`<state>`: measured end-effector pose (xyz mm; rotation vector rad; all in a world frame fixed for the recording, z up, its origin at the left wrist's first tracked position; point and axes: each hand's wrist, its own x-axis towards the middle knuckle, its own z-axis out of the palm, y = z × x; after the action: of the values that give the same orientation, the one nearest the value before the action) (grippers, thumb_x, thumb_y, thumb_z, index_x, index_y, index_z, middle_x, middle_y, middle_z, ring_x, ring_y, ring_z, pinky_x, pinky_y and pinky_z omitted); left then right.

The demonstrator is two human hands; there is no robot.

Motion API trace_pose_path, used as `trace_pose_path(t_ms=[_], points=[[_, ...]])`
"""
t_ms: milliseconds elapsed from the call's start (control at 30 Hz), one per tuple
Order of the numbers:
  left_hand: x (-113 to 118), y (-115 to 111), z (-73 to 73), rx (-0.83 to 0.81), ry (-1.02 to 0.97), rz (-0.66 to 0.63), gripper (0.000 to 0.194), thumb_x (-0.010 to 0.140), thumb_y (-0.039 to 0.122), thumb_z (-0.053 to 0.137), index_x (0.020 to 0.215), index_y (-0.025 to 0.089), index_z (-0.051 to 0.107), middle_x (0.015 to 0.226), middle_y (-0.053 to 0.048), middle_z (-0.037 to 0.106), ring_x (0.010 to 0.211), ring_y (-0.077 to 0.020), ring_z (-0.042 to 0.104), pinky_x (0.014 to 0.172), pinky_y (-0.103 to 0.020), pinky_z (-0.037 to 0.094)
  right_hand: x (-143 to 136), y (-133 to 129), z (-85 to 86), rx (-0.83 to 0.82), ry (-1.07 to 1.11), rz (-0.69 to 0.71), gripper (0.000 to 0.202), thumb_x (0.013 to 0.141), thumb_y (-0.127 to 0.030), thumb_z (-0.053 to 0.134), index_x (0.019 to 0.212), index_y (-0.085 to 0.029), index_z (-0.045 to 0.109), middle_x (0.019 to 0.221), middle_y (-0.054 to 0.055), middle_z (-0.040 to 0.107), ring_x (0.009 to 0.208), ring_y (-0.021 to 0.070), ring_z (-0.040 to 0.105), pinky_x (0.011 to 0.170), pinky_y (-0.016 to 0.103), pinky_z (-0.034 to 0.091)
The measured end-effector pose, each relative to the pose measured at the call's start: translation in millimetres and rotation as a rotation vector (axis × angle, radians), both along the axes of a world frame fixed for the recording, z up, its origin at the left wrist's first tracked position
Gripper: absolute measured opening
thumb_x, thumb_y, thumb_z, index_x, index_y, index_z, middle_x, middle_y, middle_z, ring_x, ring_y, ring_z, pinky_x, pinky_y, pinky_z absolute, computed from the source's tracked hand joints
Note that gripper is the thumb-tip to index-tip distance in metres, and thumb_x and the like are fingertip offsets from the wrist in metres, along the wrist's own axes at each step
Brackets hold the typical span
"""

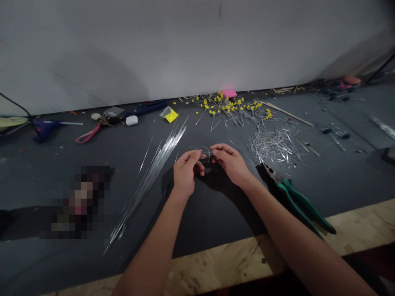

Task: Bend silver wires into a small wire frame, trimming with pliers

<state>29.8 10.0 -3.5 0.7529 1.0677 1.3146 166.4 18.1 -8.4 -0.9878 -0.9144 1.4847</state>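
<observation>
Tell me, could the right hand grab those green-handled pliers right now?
Probably yes: the pliers lie mostly uncovered beside the right forearm. The right hand seems to pinch a thin wire, though, so it would likely need to let go first.

A: Colours, quick. Held wire [204, 147]?
B: Silvery. Same for the long wires [151, 176] and the heap of short wires [274, 142].
A: Stems [220, 102]?
B: Bright yellow heads, silver shafts.
A: Pliers [290, 193]?
B: Green-and-black handles, grey metal head.
A: Tabletop [212, 218]?
B: Plain dark grey. Wooden edge [212, 261] is tan, blotched brown. Wall [185, 49], pale grey with soft darker shading.
A: Pinks?
B: Lump [229, 93], hot pink; strap [89, 135], duller, reddish pink.
A: Leftovers, go.
B: Packet [170, 116]: clear, vivid yellow inside. Small case [132, 120]: solid white. Glue gun [47, 129]: deep blue, white rod. Thin stick [288, 114]: pale tan.
</observation>
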Motion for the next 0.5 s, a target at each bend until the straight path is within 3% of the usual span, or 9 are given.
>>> trace_pose_path(t_ms=[133, 267, 500], points=[[4.6, -4.5, -0.1, 0.050, 0.201, 0.055, 0.027, 0.071, 0.039, 0.068, 0.081, 0.015, 0.067, 0.072, -0.002, 0.066, 0.045, -0.0071, 0.052, 0.037, -0.019, 0.043, -2.3, -2.1, -0.5, 0.061, -0.276, -0.057, 0.017, 0.074, -0.031, 0.064, 0.088, -0.021, 0.067, 0.060, -0.006, 0.051, 0.053, 0.0075, 0.042, 0.055, 0.024, 0.034], [6.8, -9.5, 2.1, 0.079, 0.397, 0.055, 0.028, 0.075, 0.040, 0.064, 0.086, 0.015, 0.070, 0.056, 0.002, 0.060, 0.043, -0.0079, 0.052, 0.039, -0.018, 0.044, -6.0, -3.7, -3.0, 0.110, -0.398, -0.013, 0.017, 0.076, -0.030, 0.059, 0.088, -0.020, 0.065, 0.074, -0.002, 0.063, 0.064, 0.0106, 0.052, 0.065, 0.026, 0.040], [5.6, -8.5, 0.2, 0.071, 0.424, 0.025, 0.027, 0.075, 0.041, 0.063, 0.083, 0.016, 0.070, 0.049, 0.003, 0.056, 0.043, -0.0088, 0.052, 0.039, -0.018, 0.044, -5.5, -4.1, -4.0, 0.142, -0.526, 0.003, 0.013, 0.079, -0.031, 0.053, 0.078, -0.020, 0.060, 0.072, -0.002, 0.060, 0.067, 0.0121, 0.052, 0.067, 0.026, 0.040]])
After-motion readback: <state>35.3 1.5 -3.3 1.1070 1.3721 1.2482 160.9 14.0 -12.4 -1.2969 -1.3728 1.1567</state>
